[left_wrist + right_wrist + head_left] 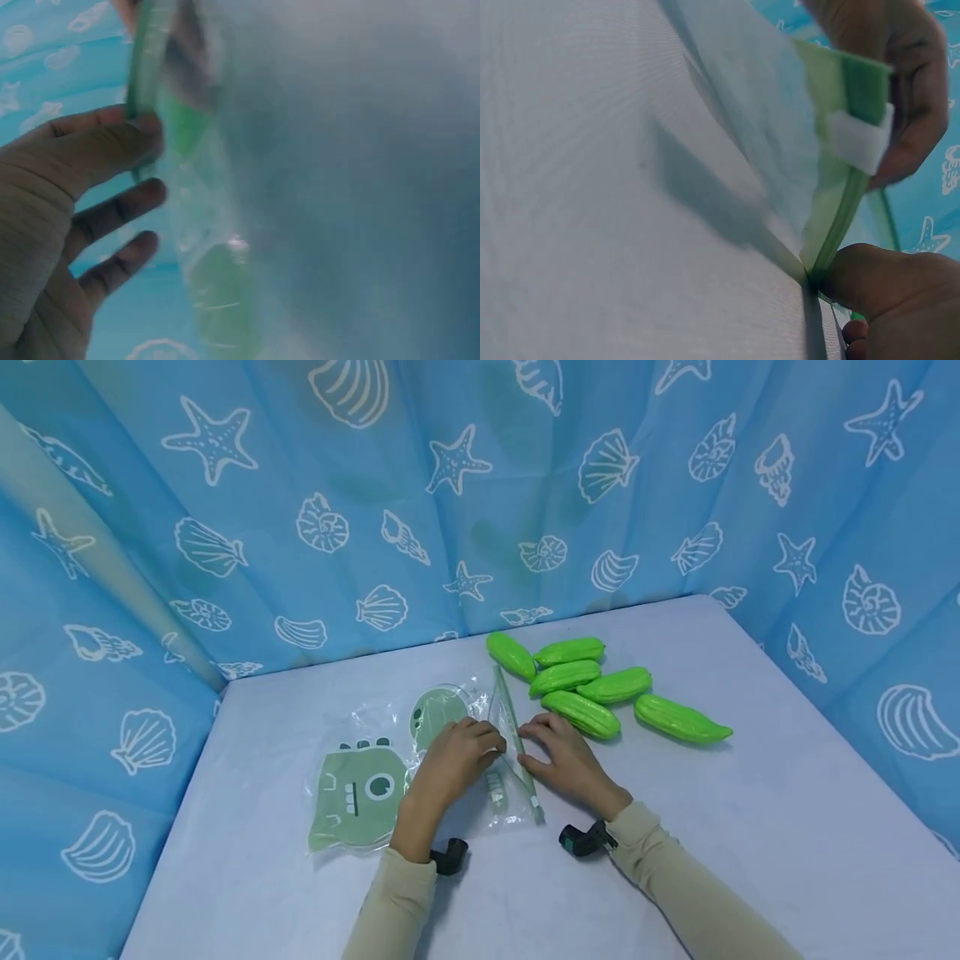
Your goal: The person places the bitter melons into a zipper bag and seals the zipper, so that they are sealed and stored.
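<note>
A clear zip bag [356,793] with green cartoon monsters printed on it lies flat on the table, its green zip edge to the right. My left hand [457,760] pinches one side of the mouth; the left wrist view shows thumb and index finger on the green strip [146,67], the other fingers spread apart. At the opposite side, my right hand [566,760] grips the strip, its thumb [877,285] pressed against it in the right wrist view. The mouth is parted between the hands. A white slider [859,142] sits near one end of the zip.
Several bright green ridged pieces that look like bitter gourds [581,714] lie behind and right of my right hand. One pointed gourd [682,720] lies apart at the right. A blue shell-patterned curtain [465,527] hangs behind the white-covered table [750,827].
</note>
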Available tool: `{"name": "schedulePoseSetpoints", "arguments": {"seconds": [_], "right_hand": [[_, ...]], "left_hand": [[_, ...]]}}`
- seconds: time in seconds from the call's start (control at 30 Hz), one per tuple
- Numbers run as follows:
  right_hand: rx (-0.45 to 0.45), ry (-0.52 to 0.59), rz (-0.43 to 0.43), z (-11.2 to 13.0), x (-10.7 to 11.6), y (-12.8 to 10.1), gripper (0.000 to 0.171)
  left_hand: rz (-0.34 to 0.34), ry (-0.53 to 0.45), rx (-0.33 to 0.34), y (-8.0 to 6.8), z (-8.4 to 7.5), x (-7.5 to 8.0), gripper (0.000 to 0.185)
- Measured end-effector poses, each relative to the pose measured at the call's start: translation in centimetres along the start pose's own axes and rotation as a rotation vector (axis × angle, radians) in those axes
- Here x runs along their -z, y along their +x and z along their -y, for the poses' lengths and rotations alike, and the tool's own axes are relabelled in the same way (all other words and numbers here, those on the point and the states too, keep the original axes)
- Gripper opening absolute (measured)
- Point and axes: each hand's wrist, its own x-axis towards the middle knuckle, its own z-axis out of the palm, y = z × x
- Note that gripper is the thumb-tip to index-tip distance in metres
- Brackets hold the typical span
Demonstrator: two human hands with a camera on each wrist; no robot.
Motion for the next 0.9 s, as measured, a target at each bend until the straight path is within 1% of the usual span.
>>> {"name": "schedulePoseSetpoints", "arguments": {"seconds": [0.2, 0.27, 0.37, 0.53, 0.63, 0.77, 0.83, 0.9], "right_hand": [[0.039, 0.024, -0.017, 0.1, 0.2, 0.1, 0.034], [0.037, 0.029, -0.017, 0.1, 0.3, 0.1, 0.033], [0.018, 0.029, -0.001, 0.2, 0.3, 0.0, 0.033], [-0.005, 0.035, 0.004, 0.3, 0.0, -0.1, 0.032], [-0.012, 0.038, 0.001, 0.3, -0.1, -0.2, 0.028], [0.000, 0.032, -0.007, 0.3, -0.1, -0.2, 0.018], [0.011, 0.029, -0.010, 0.2, -0.1, -0.2, 0.016], [0.017, 0.026, -0.011, 0.1, 0.0, -0.2, 0.016]], "left_hand": [[-0.018, 0.000, 0.008, -0.3, -1.1, 3.1, 0.014], [-0.030, 0.007, 0.010, -0.4, -1.4, 4.0, 0.015], [-0.042, 0.020, 0.018, -0.8, -1.5, 5.0, 0.015], [-0.041, 0.051, 0.038, -1.4, -1.6, 6.4, 0.014], [-0.053, 0.068, 0.055, -1.9, -1.9, 7.8, 0.014], [-0.093, 0.055, 0.070, -2.3, -2.7, 9.7, 0.017], [-0.102, 0.040, 0.073, -2.4, -2.8, 10.2, 0.018], [-0.096, 0.035, 0.064, -2.3, -2.8, 10.2, 0.017]]}}
